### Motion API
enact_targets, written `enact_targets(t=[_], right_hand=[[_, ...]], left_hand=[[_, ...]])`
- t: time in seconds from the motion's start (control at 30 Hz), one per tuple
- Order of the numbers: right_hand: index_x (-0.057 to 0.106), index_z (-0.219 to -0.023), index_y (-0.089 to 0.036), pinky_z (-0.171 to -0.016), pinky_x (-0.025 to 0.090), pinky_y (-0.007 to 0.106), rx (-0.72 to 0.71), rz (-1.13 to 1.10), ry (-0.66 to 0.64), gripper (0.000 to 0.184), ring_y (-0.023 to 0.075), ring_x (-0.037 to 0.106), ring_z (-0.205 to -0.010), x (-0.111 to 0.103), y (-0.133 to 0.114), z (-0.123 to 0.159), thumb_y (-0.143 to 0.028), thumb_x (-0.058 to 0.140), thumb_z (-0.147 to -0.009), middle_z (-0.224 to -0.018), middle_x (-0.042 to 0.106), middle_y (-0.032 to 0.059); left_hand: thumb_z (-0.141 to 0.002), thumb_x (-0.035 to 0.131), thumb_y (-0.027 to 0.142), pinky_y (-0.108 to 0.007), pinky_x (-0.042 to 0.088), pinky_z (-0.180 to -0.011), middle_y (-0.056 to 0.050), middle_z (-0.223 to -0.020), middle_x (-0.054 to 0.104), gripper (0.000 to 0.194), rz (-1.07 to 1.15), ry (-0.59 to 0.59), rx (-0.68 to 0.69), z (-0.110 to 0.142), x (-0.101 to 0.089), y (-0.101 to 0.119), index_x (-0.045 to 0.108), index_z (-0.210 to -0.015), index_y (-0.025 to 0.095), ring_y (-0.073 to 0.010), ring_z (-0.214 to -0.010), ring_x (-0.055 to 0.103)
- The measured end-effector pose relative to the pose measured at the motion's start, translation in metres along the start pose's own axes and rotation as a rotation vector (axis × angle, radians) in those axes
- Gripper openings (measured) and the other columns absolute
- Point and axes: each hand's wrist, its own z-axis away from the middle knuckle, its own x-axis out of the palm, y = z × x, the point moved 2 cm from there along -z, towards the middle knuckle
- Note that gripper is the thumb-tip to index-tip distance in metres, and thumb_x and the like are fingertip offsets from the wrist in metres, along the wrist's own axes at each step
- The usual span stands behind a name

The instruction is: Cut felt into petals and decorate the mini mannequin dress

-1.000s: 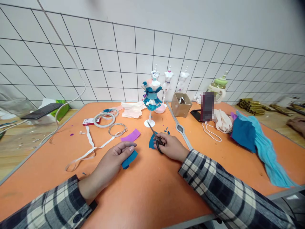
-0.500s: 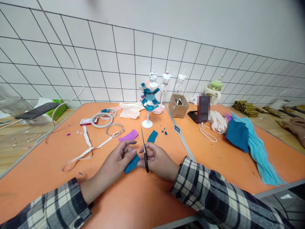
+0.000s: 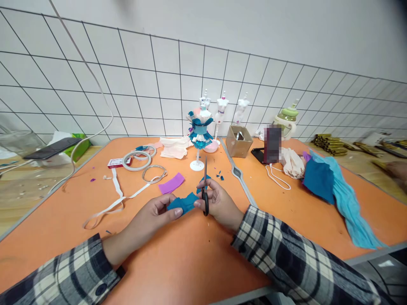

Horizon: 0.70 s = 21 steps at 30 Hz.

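Between my two hands stretches a small piece of teal crepe paper (image 3: 184, 203). My left hand (image 3: 157, 212) pinches its left end between thumb and fingers. With thumb and fingertips my right hand (image 3: 218, 201) grips the right end, and the same hand holds black-handled scissors (image 3: 205, 197), blades pointing up and away from me. Another teal strip (image 3: 208, 178) lies behind the right fingers, partly hidden. Just beyond my left hand a purple paper strip (image 3: 171, 183) lies flat. Farther back stands a small white dress form (image 3: 197, 165) in a teal and white ruffled paper dress.
Rolls of tape (image 3: 136, 162) and a loose white ribbon (image 3: 117, 186) lie at left. Behind are bare mini mannequins (image 3: 221, 108) and a cardboard box (image 3: 239, 146). A phone (image 3: 272, 144), a bottle (image 3: 288, 118) and blue crepe paper (image 3: 346, 199) are at right. Another person's hand (image 3: 396, 169) is blurred.
Both hands have lifted and spread the teal piece, which was lower and folded near my left thumb. My right hand with the scissors has shifted right and slightly up.
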Motion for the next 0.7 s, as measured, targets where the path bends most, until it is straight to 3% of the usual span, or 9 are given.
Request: enact_targets(t=[0.1, 0.2, 0.33, 0.53, 0.63, 0.7], right_hand=[[0.045, -0.100, -0.021, -0.062, 0.041, 0.022, -0.021, -0.014, -0.023, 0.063, 0.0084, 0.053, -0.063, -0.002, 0.003, -0.001, -0.031, 0.087, -0.054, -0.072, 0.056, -0.0071], [0.045, -0.100, -0.021, -0.060, 0.039, 0.021, -0.021, -0.013, -0.021, 0.062, 0.0087, 0.053, -0.063, -0.003, 0.005, -0.002, -0.030, 0.087, -0.055, -0.073, 0.056, -0.0064], [0.046, -0.098, -0.021, -0.058, 0.038, 0.021, -0.008, -0.024, -0.037, 0.060, 0.0072, 0.051, -0.060, -0.002, 0.005, -0.002, -0.028, 0.087, -0.054, -0.073, 0.054, -0.0071], [0.047, -0.097, -0.020, -0.057, 0.038, 0.019, -0.021, -0.041, -0.022, 0.059, 0.0066, 0.051, -0.059, -0.002, 0.005, -0.003, -0.025, 0.087, -0.054, -0.071, 0.056, -0.0075], [0.048, -0.098, -0.020, -0.057, 0.039, 0.019, -0.058, -0.035, 0.021, 0.058, 0.0069, 0.052, -0.060, -0.006, 0.005, -0.005, -0.024, 0.086, -0.055, -0.071, 0.056, -0.0077], [0.050, -0.099, -0.020, -0.057, 0.039, 0.019, -0.084, -0.032, 0.053, 0.056, 0.0072, 0.053, -0.061, -0.011, 0.004, -0.007, -0.024, 0.086, -0.056, -0.072, 0.056, -0.0074]], left_hand=[[-0.079, 0.070, 0.041, -0.030, 0.046, -0.074, -0.001, -0.083, 0.063, 0.027, 0.151, -0.024, -0.056, 0.002, 0.002, -0.003, 0.061, -0.092, 0.019, -0.0185, -0.079, 0.058], [-0.079, 0.068, 0.029, -0.036, 0.046, -0.085, -0.004, -0.097, 0.065, 0.027, 0.302, -0.052, -0.100, 0.004, 0.005, -0.007, 0.060, -0.103, 0.021, -0.0218, -0.089, 0.061], [-0.071, 0.064, 0.026, -0.034, 0.045, -0.078, -0.004, -0.091, 0.062, 0.034, 0.425, -0.027, -0.039, 0.006, 0.005, -0.006, 0.059, -0.104, 0.021, -0.0211, -0.085, 0.057], [-0.078, 0.069, 0.040, -0.024, 0.037, -0.059, 0.005, -0.070, 0.050, 0.031, -0.004, 0.092, -0.032, 0.003, 0.002, 0.005, 0.053, -0.097, 0.022, -0.0135, -0.063, 0.047], [-0.081, 0.065, 0.048, -0.025, 0.039, -0.058, 0.005, -0.071, 0.054, 0.041, -0.056, 0.058, -0.063, 0.002, 0.001, 0.006, 0.053, -0.111, 0.022, -0.0138, -0.060, 0.050], [-0.080, 0.064, 0.052, -0.025, 0.039, -0.057, 0.004, -0.070, 0.056, 0.041, -0.066, 0.027, -0.100, 0.002, 0.000, 0.004, 0.057, -0.105, 0.020, -0.0145, -0.060, 0.051]])
